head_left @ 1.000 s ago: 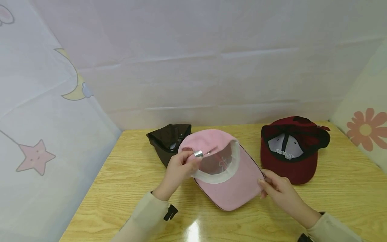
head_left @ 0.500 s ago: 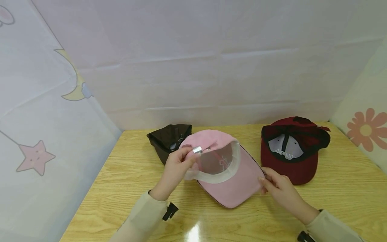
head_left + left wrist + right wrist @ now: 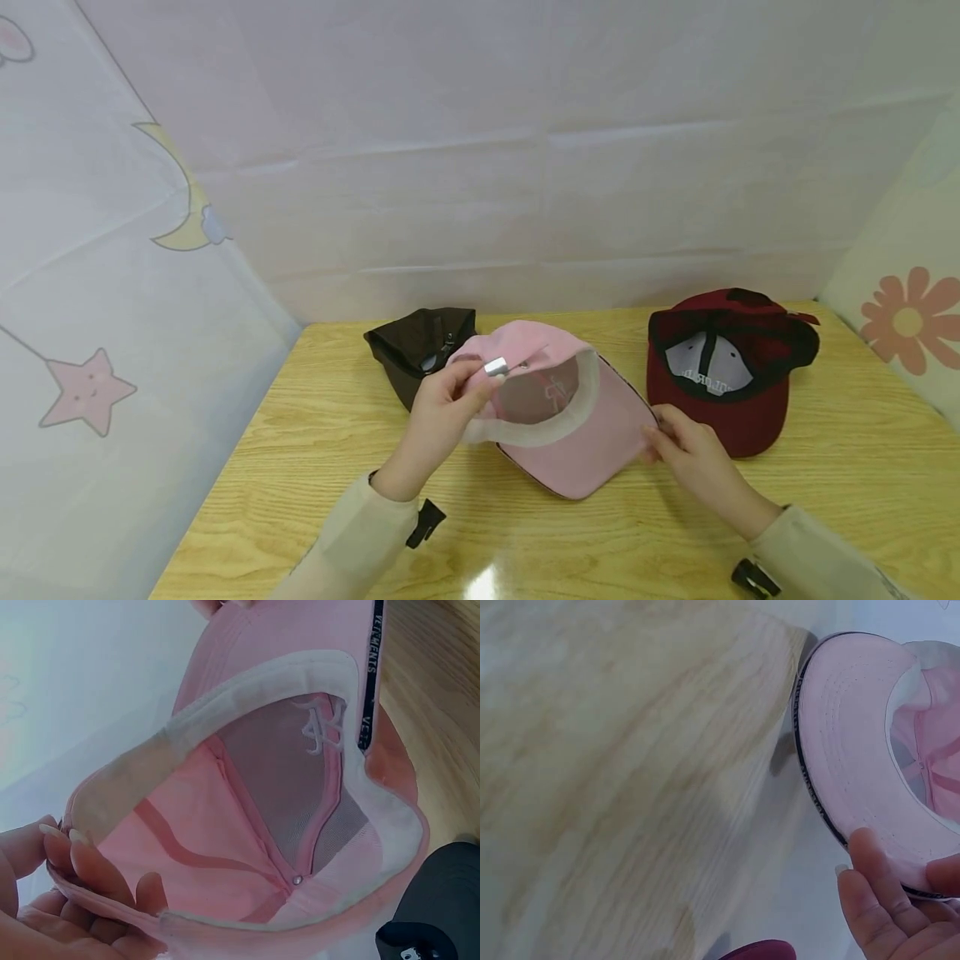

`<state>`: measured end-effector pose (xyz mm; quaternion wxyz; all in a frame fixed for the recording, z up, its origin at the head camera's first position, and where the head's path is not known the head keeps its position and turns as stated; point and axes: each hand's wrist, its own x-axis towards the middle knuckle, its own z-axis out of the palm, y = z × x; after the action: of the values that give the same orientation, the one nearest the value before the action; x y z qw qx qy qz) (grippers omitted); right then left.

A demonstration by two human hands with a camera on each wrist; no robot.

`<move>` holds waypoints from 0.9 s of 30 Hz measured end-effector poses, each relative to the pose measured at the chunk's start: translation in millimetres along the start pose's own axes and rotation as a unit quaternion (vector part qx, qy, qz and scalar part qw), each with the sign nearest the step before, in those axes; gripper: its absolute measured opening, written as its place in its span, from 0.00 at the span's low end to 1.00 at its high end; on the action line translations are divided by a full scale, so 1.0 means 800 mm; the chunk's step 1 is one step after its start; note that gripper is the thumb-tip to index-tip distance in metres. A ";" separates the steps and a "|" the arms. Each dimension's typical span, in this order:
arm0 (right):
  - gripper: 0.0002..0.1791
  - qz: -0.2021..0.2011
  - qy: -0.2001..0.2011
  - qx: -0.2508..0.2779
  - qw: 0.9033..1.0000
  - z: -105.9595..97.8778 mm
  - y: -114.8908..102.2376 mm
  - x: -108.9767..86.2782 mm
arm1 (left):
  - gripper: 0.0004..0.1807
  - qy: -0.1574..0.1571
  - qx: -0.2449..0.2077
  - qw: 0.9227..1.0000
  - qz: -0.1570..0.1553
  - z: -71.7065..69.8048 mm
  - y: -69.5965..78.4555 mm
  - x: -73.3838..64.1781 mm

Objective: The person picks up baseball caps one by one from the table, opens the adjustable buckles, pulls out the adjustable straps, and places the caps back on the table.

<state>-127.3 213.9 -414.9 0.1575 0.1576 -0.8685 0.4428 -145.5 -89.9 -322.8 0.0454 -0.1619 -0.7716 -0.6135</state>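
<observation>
Your left hand (image 3: 438,412) pinches the pink cap (image 3: 573,437) at its rear | your right hand (image 3: 693,454) pinches its brim edge | pink cap: head view, just below centre, hollow facing you | dark cap (image 3: 408,350) partly behind it, left of centre | red cap (image 3: 723,429) at right, on table (image 3: 300,450)

You have 3 caps in front of you: 1 pink cap (image 3: 555,408), 1 dark brown cap (image 3: 412,358) and 1 dark red cap (image 3: 723,383). You have 1 wooden table (image 3: 300,442) beneath them. Of your own, 2 hands show, 1 left hand (image 3: 438,425) and 1 right hand (image 3: 701,458), with 2 sleeves (image 3: 367,521) and 2 black fittings (image 3: 426,523) near the cuffs. Around you, you can count 1 pink star (image 3: 88,390), 1 crescent moon (image 3: 197,212) and 1 orange flower (image 3: 907,322).
</observation>
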 end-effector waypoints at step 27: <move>0.13 0.087 -0.119 -0.053 0.988 0.006 -0.015 0.031 | 0.15 0.046 0.007 0.998 0.040 0.003 0.000 0.030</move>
<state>-145.5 200.1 -398.1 0.0222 0.1247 -0.9138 0.3859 -168.2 -83.1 -316.9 0.1063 -0.1644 -0.7661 -0.6122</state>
